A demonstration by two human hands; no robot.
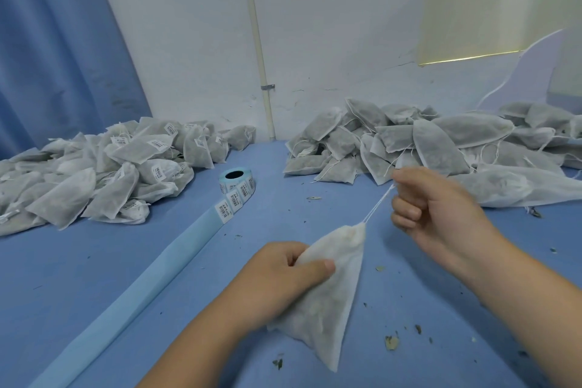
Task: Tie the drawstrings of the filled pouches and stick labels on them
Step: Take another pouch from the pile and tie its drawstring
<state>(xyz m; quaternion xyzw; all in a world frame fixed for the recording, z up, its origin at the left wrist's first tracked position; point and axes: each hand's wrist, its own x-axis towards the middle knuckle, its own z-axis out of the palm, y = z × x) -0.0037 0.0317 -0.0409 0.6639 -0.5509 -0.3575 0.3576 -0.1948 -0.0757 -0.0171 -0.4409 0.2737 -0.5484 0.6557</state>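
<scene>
Two hands work one pouch (330, 293) at six o'clock, low over the counter (94, 261). The left hand (283, 274) grips its body, thumb pressed across the fabric. The right hand (437, 208) pinches the drawstring (378, 208), taut toward one o'clock. Pull steadily, brace the neck, and knot close against the gathers.

Left hand (283, 274): forearm enters from the bottom edge, fingers curled, thumb laid across the pouch (330, 302) it grips. Right hand (431, 201): forearm enters from the lower right, held higher, fingers curled, pinching the taut drawstring (376, 209).
</scene>
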